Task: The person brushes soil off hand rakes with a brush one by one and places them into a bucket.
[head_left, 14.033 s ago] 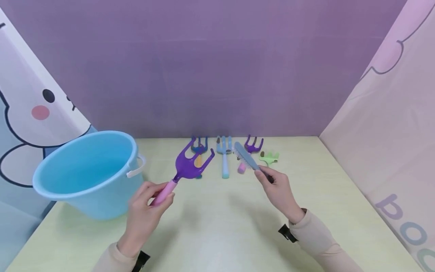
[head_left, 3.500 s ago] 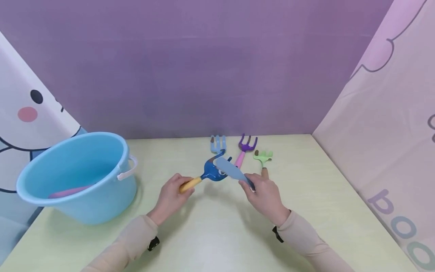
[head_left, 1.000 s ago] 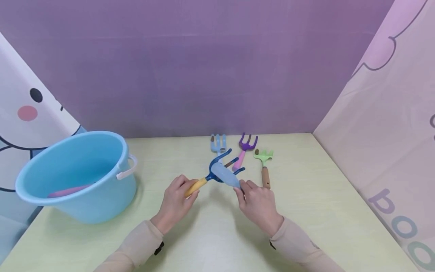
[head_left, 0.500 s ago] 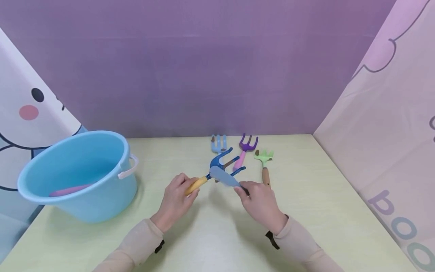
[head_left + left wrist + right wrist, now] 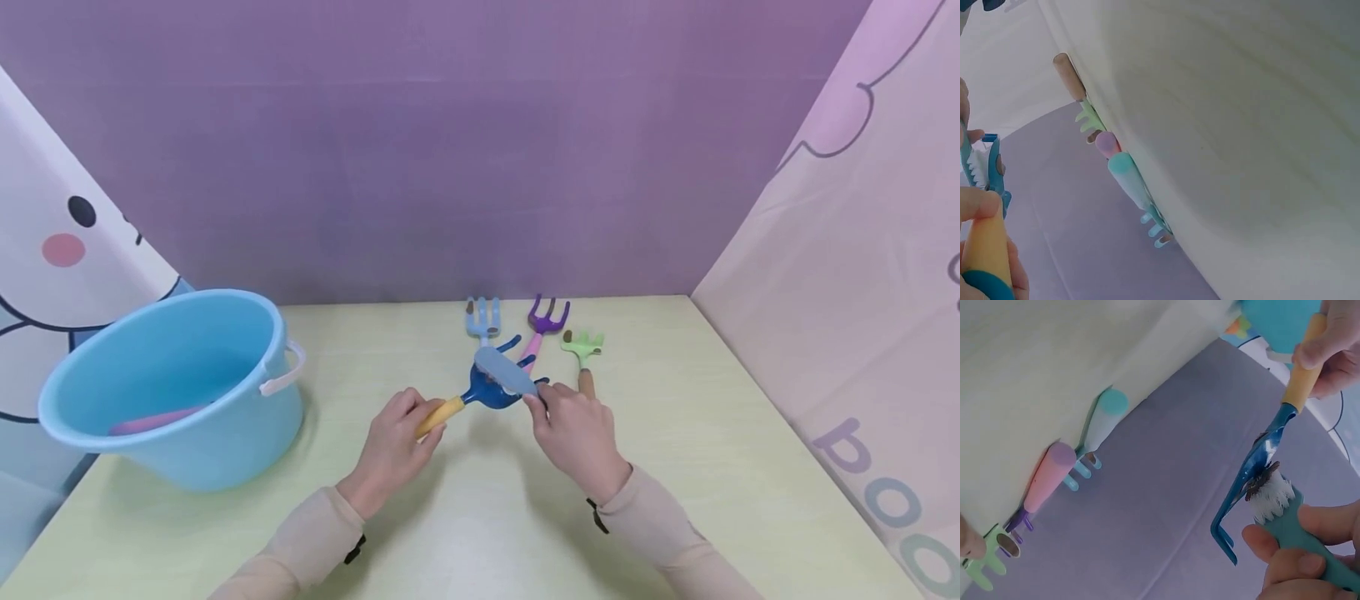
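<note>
Both hands hold things before the person in the head view: the left hand (image 5: 393, 450) has thumb and fingers wrapped round the yellow handle of a blue hand fork (image 5: 487, 395), and the right hand (image 5: 581, 437) grips a blue-grey brush (image 5: 507, 372) laid across the fork's head, above the table (image 5: 480, 533). Behind them lie a light-blue fork (image 5: 483, 322), a purple fork (image 5: 549, 322) with a pink handle and a green fork (image 5: 582, 343) with a brown handle; dark brown spots show on the light-blue and green ones. Well to the left stands a blue bucket (image 5: 217, 458) with a pink object (image 5: 153, 422) inside. Slanting letters (image 5: 891, 503) run down the pale cloth (image 5: 810, 300) at the right: two round o's follow a purple letter that could be b or p, with the last o cut by the frame's edge. In the left wrist view, the fingers close on the yellow handle, which ends in blue, and white bristles (image 5: 979, 170) stand beside the fork's blue metal. In the right wrist view, the bristles touch a brown patch (image 5: 1262, 481) on the fork's head, while thumb and fingers clasp the brush's body.
</note>
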Demonstrator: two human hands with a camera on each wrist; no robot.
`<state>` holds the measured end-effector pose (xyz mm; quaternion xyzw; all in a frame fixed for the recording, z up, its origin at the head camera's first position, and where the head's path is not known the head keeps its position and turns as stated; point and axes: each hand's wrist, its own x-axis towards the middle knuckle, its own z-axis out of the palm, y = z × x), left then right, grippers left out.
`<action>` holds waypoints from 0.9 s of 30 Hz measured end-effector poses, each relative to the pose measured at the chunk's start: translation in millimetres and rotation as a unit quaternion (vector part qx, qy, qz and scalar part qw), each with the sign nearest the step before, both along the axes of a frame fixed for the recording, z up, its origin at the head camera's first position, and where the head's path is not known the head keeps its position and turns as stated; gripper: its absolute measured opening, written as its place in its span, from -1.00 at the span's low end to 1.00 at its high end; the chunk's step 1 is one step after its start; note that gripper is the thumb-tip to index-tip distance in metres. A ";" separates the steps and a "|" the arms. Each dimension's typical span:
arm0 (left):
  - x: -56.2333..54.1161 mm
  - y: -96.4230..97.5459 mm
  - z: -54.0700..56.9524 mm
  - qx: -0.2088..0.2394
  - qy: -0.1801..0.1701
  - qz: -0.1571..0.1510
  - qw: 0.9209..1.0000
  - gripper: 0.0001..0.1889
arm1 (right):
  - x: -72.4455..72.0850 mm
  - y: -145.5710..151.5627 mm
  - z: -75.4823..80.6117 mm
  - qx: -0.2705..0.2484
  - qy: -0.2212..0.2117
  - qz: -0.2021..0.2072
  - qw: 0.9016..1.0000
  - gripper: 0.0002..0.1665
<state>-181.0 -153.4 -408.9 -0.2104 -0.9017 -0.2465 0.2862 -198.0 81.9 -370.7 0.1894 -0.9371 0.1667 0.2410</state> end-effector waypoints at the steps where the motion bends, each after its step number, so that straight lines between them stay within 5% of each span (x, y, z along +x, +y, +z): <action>1: 0.2 0.0 -0.4 0.000 0.003 -0.001 1.000 -0.73 | -1.1 -0.4 -1.2 0.010 0.020 -0.001 1.000 -0.77; 8: 0.7 0.3 -0.7 0.004 0.009 -0.002 1.000 -0.74 | -7.0 -1.9 -7.8 0.046 0.114 -0.009 0.992 -0.74; 19: 1.9 -0.1 1.0 0.032 -0.015 -0.004 0.999 -0.74 | -9.3 -0.1 -8.0 -0.031 0.009 0.008 0.999 -0.77; 27: 4.0 0.2 5.9 0.039 -0.054 0.014 0.998 -0.73 | -9.6 1.6 -8.9 -0.068 0.032 0.005 0.997 -0.78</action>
